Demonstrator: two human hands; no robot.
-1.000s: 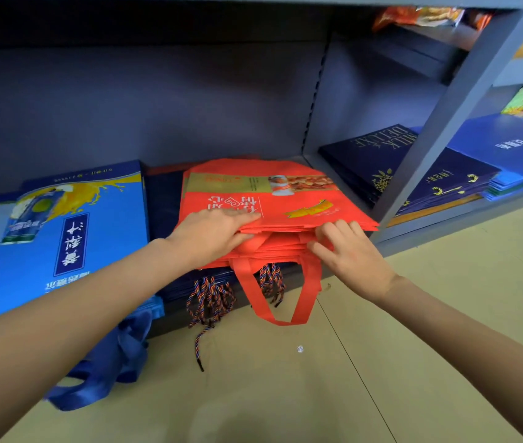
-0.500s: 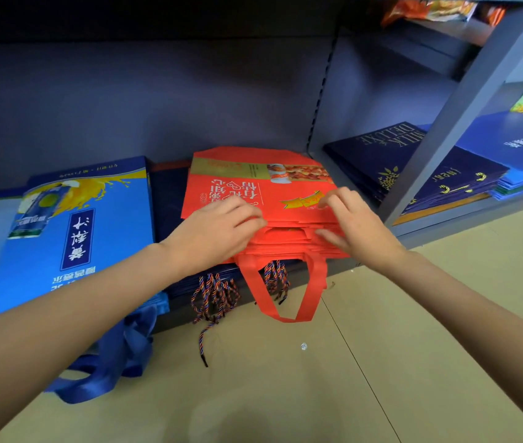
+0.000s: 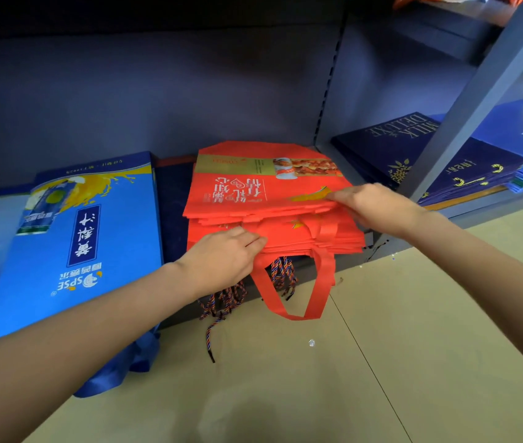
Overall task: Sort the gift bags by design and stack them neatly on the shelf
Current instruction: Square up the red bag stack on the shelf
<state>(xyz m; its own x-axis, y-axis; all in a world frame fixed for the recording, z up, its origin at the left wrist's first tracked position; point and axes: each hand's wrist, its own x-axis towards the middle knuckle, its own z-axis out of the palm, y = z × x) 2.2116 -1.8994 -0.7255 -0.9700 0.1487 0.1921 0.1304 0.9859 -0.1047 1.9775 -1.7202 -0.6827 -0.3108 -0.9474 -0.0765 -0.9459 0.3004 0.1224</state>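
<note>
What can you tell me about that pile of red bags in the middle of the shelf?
The red bags lie flat in a loose stack on the bottom shelf, edges uneven. They look like thin non-woven fabric, printed with white characters, a gold band and a food photo. One red strap handle hangs over the shelf front. The left hand presses on the stack's front edge; the right hand rests on the top bag. Under the stack lie dark bags with braided cords.

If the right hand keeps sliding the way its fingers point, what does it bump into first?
Nothing much: the right hand points left across the top red bag. Probably the way is free.
</note>
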